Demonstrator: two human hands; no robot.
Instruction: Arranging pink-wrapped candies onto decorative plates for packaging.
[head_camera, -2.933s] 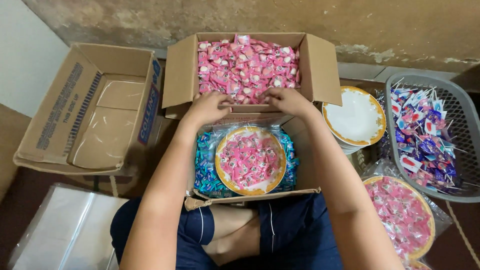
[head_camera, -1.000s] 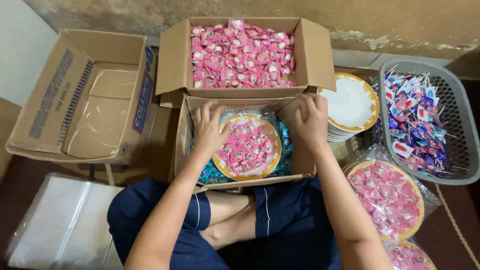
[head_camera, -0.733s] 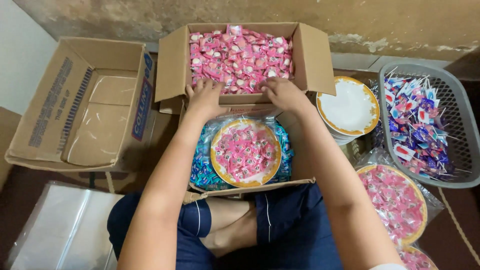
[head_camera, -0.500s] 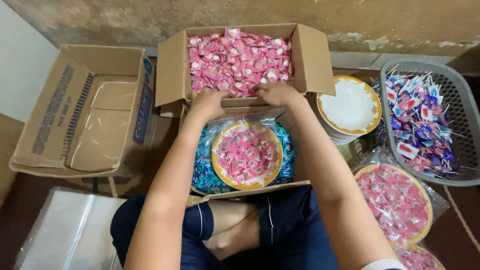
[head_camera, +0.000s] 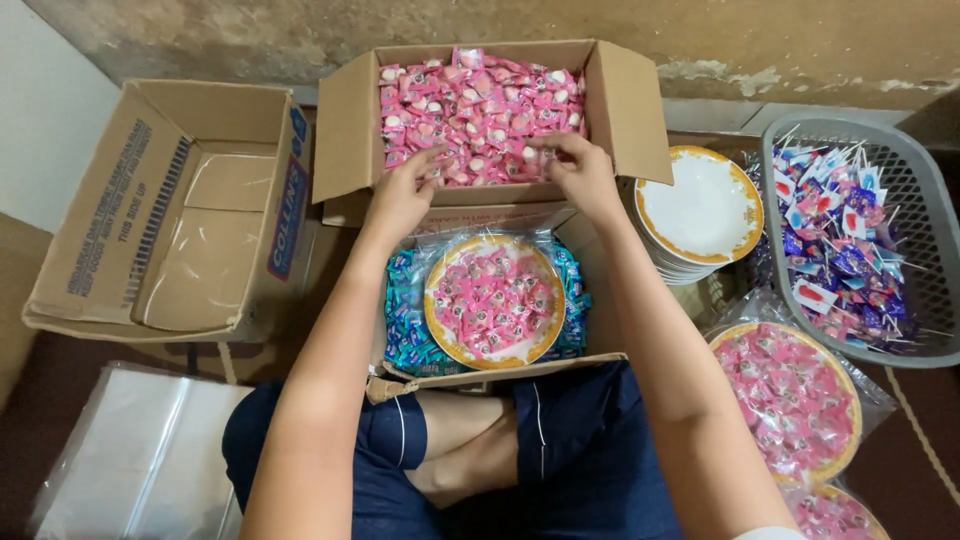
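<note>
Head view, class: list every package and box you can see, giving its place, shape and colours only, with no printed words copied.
Open brown carton, top centre: heaped with pink wrapped sweets; both hands reach in.
Empty brown carton, left: tipped open, blue and dark print.
Near carton, by the lap: a bagged gold-rimmed plate of pink sweets on blue packets.
Clear plastic bags, bottom left: flat stack.
Grey basket, right: blue, red and white wrapped lollipops.

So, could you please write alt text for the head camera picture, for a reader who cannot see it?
A seated person's left hand and right hand reach into a cardboard box full of pink wrapped candies. Below it lies a gold-rimmed plate of pink candies inside a bag; an empty box, stacked white plates and a grey basket stand around.
</note>
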